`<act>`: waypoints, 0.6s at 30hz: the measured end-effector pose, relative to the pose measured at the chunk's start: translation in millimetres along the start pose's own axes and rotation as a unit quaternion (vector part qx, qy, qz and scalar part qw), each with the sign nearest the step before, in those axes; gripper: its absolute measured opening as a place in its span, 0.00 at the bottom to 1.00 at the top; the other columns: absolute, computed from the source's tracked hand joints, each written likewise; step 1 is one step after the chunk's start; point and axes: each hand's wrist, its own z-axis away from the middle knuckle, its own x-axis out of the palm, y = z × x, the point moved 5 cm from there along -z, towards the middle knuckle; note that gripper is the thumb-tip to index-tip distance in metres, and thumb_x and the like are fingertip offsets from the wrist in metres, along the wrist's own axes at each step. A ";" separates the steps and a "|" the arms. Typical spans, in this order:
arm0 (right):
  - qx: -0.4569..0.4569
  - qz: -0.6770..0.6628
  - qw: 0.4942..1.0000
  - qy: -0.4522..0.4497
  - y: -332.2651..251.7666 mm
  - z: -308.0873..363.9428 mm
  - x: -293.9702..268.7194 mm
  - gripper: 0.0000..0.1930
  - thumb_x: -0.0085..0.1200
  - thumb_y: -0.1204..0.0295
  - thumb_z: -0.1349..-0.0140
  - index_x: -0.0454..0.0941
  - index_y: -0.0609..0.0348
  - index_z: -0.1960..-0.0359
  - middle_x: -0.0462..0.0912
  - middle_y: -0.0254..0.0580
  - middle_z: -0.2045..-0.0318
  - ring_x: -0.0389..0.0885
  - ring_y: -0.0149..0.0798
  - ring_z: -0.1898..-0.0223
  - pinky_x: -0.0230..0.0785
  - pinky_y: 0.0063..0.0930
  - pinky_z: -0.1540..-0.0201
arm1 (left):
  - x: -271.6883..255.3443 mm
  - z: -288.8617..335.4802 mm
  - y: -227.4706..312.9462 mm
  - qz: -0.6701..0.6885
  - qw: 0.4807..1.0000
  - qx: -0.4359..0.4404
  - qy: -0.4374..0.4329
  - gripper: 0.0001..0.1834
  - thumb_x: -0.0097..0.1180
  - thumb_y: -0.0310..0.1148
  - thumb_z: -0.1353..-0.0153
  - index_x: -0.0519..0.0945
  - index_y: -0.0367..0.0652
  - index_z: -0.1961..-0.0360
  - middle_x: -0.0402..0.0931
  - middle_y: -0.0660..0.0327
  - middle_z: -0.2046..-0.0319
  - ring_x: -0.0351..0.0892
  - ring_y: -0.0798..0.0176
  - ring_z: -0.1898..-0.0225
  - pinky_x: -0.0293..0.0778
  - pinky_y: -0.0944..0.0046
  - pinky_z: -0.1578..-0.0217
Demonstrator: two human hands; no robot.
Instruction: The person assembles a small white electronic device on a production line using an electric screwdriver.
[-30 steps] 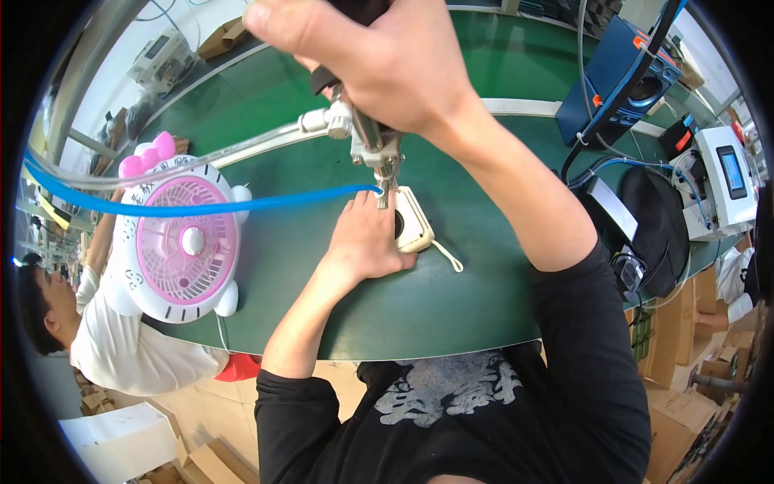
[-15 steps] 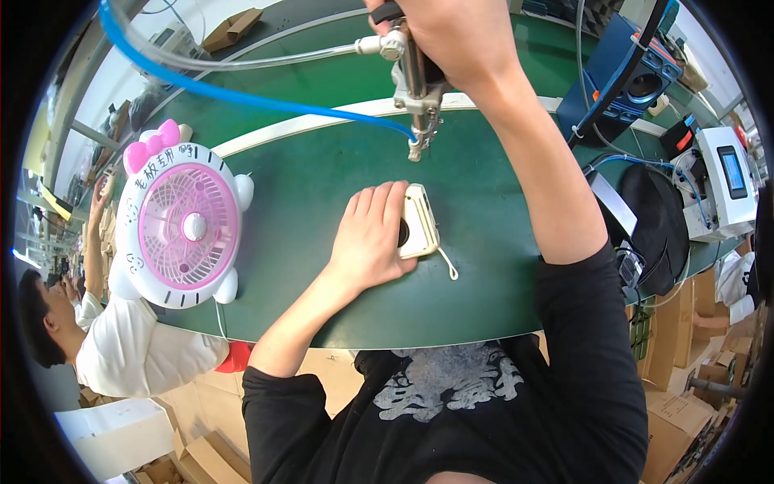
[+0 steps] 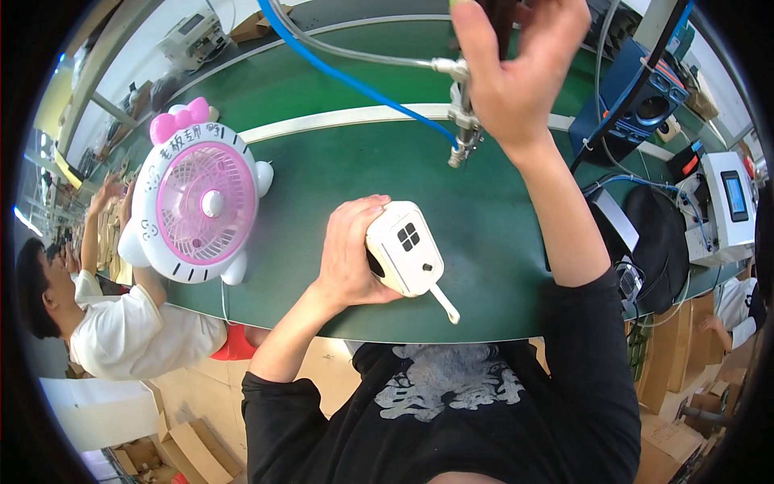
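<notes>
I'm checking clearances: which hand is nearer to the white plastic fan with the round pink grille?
Left. The left hand, gripping the rounded cream device, is right of the fan; the right hand, beside the silver metal tool, is farther right and higher in view.

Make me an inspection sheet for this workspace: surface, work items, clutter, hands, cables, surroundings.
Surface: green tabletop, light strip across it.
Work items: cream device with strap; metal-tipped tool above the table.
Clutter: pink-and-white fan left; blue speaker and black pouch right.
Left hand: gripping the device from its left side.
Right hand: at the tool; grip unclear.
Cables: blue hose and clear hose run to the tool.
Surroundings: seated co-worker left; cardboard boxes below the table.
</notes>
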 end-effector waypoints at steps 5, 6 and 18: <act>-0.269 0.114 0.943 0.159 -14.7 10.4 -27.8 0.12 0.62 0.67 0.44 0.83 0.55 0.59 0.84 0.39 0.62 0.81 0.39 0.60 0.73 0.30 0.59 | 2.0 24.2 -8.5 0.183 0.981 -0.062 0.006 0.69 0.83 0.46 0.72 0.51 0.36 0.32 0.61 0.45 0.41 0.66 0.45 0.39 0.66 0.47 0.40; -0.305 0.111 0.942 0.083 -28.5 20.3 -23.1 0.12 0.61 0.70 0.43 0.82 0.54 0.57 0.83 0.40 0.58 0.80 0.40 0.56 0.73 0.31 0.56 | 0.9 30.1 -7.3 0.178 0.982 -0.066 0.015 0.69 0.83 0.46 0.72 0.51 0.36 0.32 0.61 0.45 0.41 0.66 0.45 0.39 0.66 0.47 0.40; 0.185 -0.255 0.800 -0.511 -125.7 149.6 -24.6 0.67 0.77 0.47 0.61 0.44 0.66 0.27 0.49 0.68 0.28 0.54 0.67 0.29 0.53 0.51 0.29 | -0.8 60.2 37.0 0.281 0.935 -0.034 0.214 0.68 0.83 0.51 0.70 0.51 0.35 0.33 0.63 0.40 0.41 0.67 0.43 0.39 0.68 0.50 0.41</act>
